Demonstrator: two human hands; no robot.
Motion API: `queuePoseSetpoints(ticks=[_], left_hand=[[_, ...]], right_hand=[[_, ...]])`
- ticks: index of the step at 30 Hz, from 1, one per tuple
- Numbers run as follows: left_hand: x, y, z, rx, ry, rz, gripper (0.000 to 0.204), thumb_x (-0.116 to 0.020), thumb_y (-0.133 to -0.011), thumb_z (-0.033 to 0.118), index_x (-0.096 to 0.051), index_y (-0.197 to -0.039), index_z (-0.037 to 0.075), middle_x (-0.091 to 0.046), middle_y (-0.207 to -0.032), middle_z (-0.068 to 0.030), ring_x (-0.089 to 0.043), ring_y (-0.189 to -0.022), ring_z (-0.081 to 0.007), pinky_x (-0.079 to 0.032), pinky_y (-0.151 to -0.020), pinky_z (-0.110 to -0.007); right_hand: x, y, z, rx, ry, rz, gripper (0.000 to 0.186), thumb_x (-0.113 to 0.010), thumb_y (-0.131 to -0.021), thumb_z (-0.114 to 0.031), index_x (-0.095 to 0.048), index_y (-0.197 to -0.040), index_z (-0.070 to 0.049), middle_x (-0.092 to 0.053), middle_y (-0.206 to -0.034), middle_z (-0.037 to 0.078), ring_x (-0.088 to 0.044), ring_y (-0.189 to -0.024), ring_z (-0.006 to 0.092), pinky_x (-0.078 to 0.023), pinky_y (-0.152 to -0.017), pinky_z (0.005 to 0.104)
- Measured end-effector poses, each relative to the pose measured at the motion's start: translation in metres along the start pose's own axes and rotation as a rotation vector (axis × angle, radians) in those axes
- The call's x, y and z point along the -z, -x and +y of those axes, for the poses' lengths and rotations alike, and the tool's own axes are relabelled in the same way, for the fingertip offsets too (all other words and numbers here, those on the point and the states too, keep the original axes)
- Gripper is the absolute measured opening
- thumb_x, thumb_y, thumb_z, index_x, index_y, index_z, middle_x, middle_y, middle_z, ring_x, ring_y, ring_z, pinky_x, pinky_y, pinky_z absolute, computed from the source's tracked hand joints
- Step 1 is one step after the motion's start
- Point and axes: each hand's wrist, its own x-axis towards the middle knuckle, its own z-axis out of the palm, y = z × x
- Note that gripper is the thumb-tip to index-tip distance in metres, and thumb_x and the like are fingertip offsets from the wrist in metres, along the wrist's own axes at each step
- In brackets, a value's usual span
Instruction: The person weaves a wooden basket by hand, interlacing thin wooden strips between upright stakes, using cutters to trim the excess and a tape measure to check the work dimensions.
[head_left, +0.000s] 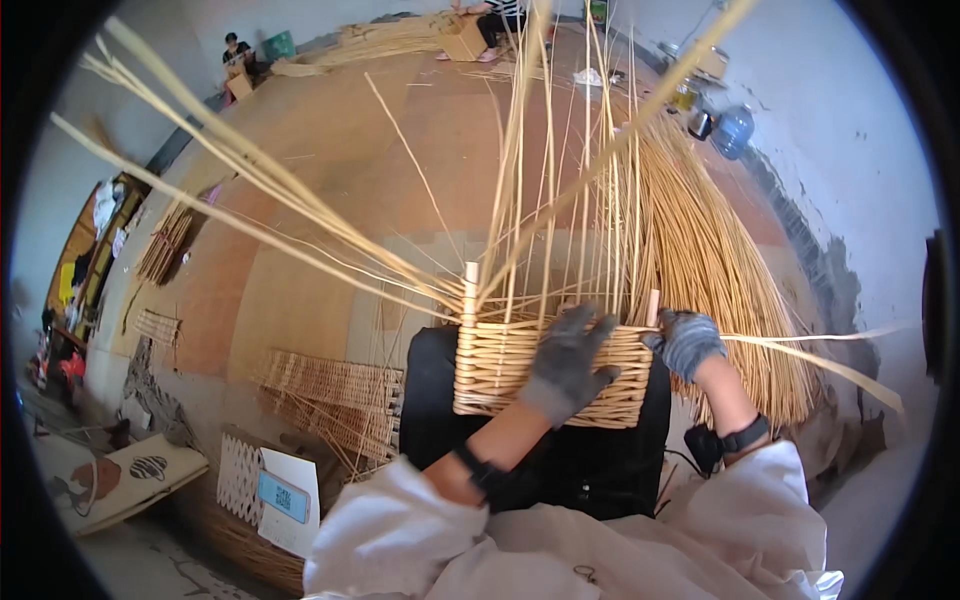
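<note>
A partly woven basket [485, 370] of pale rods sits on my dark-clad lap, with long stakes [513, 200] rising and fanning out and short wooden posts at its top corners [470, 290]. My left hand [572, 365], in a grey glove, lies over the front wall with its fingertips at the top rim and fingers apart. My gloved right hand [688, 342] is closed at the right top corner, beside the short post, on rods [800, 345] that trail off to the right.
Long loose rods [720, 250] lie along the right. Woven panels [320, 385], a board [130, 475] and a card [285, 520] lie left. Two people [240, 65] sit at the back [490, 25]. A water bottle [735, 130] stands by the right wall.
</note>
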Motion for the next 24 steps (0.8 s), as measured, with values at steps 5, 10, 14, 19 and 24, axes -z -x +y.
queuePoseSetpoints(ticks=[5, 10, 14, 19, 24], left_hand=[[0.040, 0.054, -0.082, 0.645, 0.480, 0.445, 0.036, -0.069, -0.076, 0.001, -0.053, -0.108, 0.002, -0.060, -0.095, -0.0068, -0.059, -0.084, -0.0167, -0.050, -0.080, -0.031], [0.020, 0.058, -0.115, 0.722, 0.646, 0.319, 0.045, -0.072, -0.076, 0.005, -0.054, -0.117, 0.003, -0.058, -0.107, -0.0064, -0.057, -0.094, -0.0183, -0.047, -0.085, -0.033], [0.017, 0.064, -0.109, 0.618, 0.469, 0.415, 0.039, -0.070, -0.076, 0.002, -0.059, -0.114, 0.003, -0.059, -0.107, -0.0070, -0.057, -0.096, -0.0178, -0.047, -0.085, -0.031], [0.038, 0.052, -0.104, 0.191, 0.126, 0.405, 0.026, -0.066, -0.074, -0.006, -0.067, -0.099, 0.002, -0.058, -0.098, -0.0132, -0.058, -0.074, -0.0219, -0.049, -0.067, -0.026], [0.047, 0.035, -0.083, 0.123, -0.146, 0.254, 0.032, -0.074, -0.071, 0.016, -0.067, -0.099, 0.003, -0.059, -0.090, -0.0136, -0.055, -0.089, -0.0316, -0.046, -0.083, -0.038]], right_hand=[[0.040, -0.003, -0.084, 0.629, -0.774, 0.486, 0.022, -0.069, -0.079, -0.016, -0.066, -0.098, -0.006, -0.067, -0.089, 0.014, -0.066, -0.081, 0.0290, -0.053, -0.072, 0.0357], [0.101, -0.016, -0.245, 0.877, -0.427, 0.283, 0.025, -0.055, -0.089, -0.028, -0.058, -0.098, -0.005, -0.063, -0.078, 0.016, -0.063, -0.070, 0.0320, -0.051, -0.067, 0.0403], [0.097, -0.010, -0.250, 1.046, -0.508, 0.385, 0.022, -0.055, -0.090, -0.023, -0.057, -0.100, -0.004, -0.063, -0.088, 0.015, -0.063, -0.079, 0.0284, -0.052, -0.069, 0.0372], [0.033, -0.026, -0.140, -0.133, -1.965, -0.446, 0.021, -0.058, -0.090, -0.018, -0.057, -0.105, -0.004, -0.061, -0.101, 0.008, -0.060, -0.096, 0.0202, -0.051, -0.083, 0.0321], [0.036, -0.135, -0.180, 0.384, -0.849, 0.188, 0.038, -0.054, -0.086, -0.006, -0.046, -0.122, 0.001, -0.059, -0.107, 0.019, -0.057, -0.103, 0.0289, -0.048, -0.085, 0.0364]])
